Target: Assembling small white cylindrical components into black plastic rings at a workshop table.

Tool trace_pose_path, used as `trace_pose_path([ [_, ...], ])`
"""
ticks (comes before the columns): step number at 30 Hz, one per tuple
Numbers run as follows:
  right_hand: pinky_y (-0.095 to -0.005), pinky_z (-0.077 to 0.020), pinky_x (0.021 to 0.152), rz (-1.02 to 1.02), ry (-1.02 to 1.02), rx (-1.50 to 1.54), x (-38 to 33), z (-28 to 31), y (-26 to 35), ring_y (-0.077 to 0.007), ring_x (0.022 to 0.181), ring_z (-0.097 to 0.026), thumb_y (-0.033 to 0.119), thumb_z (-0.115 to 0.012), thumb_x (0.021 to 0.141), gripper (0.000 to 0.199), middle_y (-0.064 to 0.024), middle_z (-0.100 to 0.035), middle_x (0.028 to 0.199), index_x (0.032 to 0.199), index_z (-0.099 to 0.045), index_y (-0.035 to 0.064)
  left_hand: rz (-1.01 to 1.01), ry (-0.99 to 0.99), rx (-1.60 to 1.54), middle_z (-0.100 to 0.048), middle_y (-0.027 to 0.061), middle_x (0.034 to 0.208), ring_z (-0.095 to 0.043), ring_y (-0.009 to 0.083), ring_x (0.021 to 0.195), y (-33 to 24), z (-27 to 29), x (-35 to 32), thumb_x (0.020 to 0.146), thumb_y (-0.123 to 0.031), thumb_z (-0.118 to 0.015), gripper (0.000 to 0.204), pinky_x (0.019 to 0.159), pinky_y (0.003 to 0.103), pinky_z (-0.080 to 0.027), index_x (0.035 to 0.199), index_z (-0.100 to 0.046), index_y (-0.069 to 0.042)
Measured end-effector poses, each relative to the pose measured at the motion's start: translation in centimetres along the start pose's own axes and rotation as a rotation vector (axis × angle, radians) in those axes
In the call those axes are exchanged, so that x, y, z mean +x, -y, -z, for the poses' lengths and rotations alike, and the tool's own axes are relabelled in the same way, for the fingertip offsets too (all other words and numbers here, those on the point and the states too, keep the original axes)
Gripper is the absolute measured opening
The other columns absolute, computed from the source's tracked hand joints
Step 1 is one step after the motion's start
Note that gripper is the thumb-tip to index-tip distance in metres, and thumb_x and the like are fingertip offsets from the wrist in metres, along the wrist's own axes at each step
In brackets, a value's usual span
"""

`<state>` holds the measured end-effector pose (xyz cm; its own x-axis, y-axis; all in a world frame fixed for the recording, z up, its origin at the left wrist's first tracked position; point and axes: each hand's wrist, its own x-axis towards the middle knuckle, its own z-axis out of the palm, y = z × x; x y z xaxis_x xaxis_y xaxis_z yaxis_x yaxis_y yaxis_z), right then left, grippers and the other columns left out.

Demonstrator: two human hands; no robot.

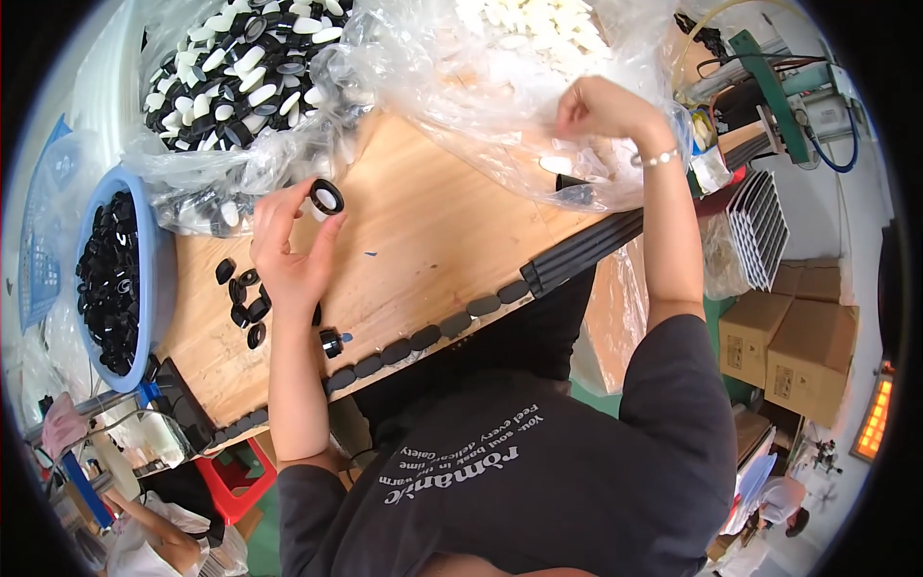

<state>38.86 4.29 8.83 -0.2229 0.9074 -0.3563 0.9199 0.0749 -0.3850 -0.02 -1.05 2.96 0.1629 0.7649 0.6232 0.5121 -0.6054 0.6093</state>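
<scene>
Between the thumb and fingertips of my left hand is a round black cap, tilted so that its pale inside shows. My right hand is over the clear plastic bag at the far right, its fingers curled inward. Anything in those fingers is hidden. Small white oval pieces fill the back of that bag. Several loose black caps lie beside my left forearm, and a black cap-like piece rests near the table's front edge.
At the back left a plastic bag holds mixed black caps and white oval pieces. A blue tub of black parts stands at left. Black padding lines the front edge. Cartons, a red stool and another person are beyond.
</scene>
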Motion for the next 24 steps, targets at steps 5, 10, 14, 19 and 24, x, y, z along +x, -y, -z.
trace_pose_path([
  [5,-0.0265,-0.0483,0.059,-0.020,-0.025,0.013,-3.4,-4.4,-2.9,-0.0155,0.062,-0.061,-0.001,-0.067,0.067,0.005,-0.0076,-0.065,0.066,0.070,-0.066,0.0017,-0.021,0.004,-0.022,-0.064,0.0095,0.094,-0.055,0.0236,0.086,-0.3,-0.2,0.4,0.066,-0.002,-0.077,0.039,0.071,0.031,-0.045,0.104,-0.065,-0.003],
  [10,-0.0290,-0.0484,0.059,0.063,-0.168,0.009,-4.1,-5.7,-2.6,-0.0197,0.061,-0.061,0.001,-0.066,0.068,0.002,-0.0085,-0.064,0.065,0.070,-0.065,0.0019,-0.054,0.014,0.007,-0.064,0.0100,0.093,-0.056,0.0252,0.086,-0.5,0.0,0.2,0.065,-0.002,-0.077,0.039,0.071,0.032,-0.046,0.102,-0.065,-0.003],
  [14,-0.0230,-0.0459,0.056,0.104,-0.558,0.251,-3.3,-5.4,1.9,-0.0075,0.062,-0.057,0.000,-0.066,0.077,0.004,-0.0018,-0.061,0.067,0.078,-0.063,0.0004,-0.058,-0.028,-0.031,-0.065,0.0115,0.093,-0.058,0.0267,0.085,-0.9,-0.8,0.4,0.064,-0.001,-0.077,0.040,0.073,0.032,-0.047,0.102,-0.065,-0.002],
  [19,-0.0188,-0.0460,0.055,0.412,-0.517,0.590,-1.3,-8.5,15.3,-0.0029,0.062,-0.055,0.003,-0.064,0.082,0.005,0.0010,-0.061,0.068,0.081,-0.062,-0.0010,-0.150,-0.052,0.029,-0.064,0.0133,0.094,-0.060,0.0285,0.085,-1.2,-1.2,-0.3,0.063,-0.001,-0.078,0.042,0.075,0.034,-0.048,0.103,-0.064,0.000],
  [24,-0.0187,-0.0421,0.050,0.525,-0.578,0.652,0.6,-10.9,18.9,-0.0048,0.053,-0.052,0.004,-0.066,0.081,0.006,-0.0010,-0.059,0.061,0.077,-0.062,0.0004,-0.146,-0.078,0.028,-0.065,0.0124,0.094,-0.061,0.0261,0.087,-1.0,-0.8,-0.3,0.062,0.001,-0.079,0.043,0.077,0.033,-0.048,0.102,-0.065,0.000],
])
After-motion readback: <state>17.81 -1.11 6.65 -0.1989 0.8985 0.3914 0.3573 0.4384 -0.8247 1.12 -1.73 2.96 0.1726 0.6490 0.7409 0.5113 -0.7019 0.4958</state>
